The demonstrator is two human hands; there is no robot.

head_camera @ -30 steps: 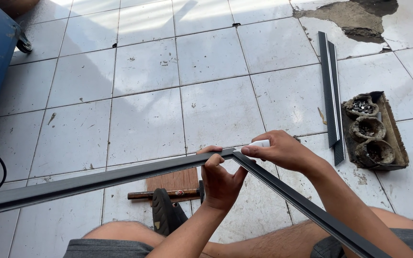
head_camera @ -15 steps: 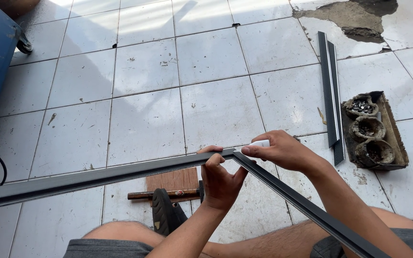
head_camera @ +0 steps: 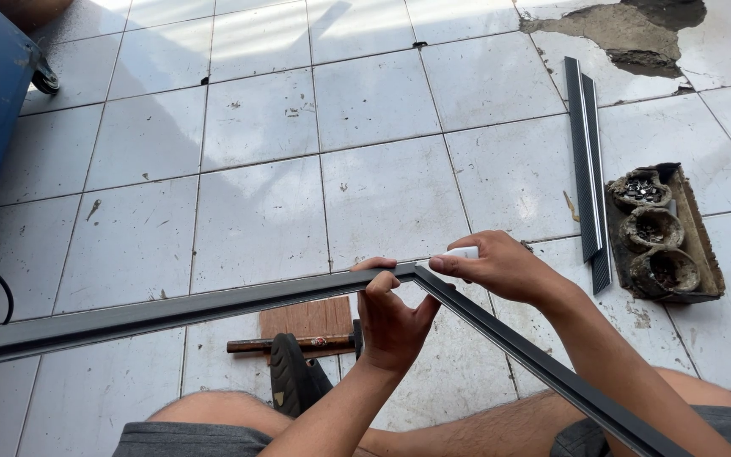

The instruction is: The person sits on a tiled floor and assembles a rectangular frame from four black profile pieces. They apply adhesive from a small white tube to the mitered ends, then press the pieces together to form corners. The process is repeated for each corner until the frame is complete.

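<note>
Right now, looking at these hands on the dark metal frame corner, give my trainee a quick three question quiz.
1. True or false: the left hand grips the dark grey metal frame at its mitred corner.
2. The right hand pinches: A) a small white tube, B) a brush, C) a screwdriver?
3. What lies on the white tiled floor beside the black metal strips?

Key: 1 true; 2 A; 3 a grimy rectangular tray holding three round containers.
</note>
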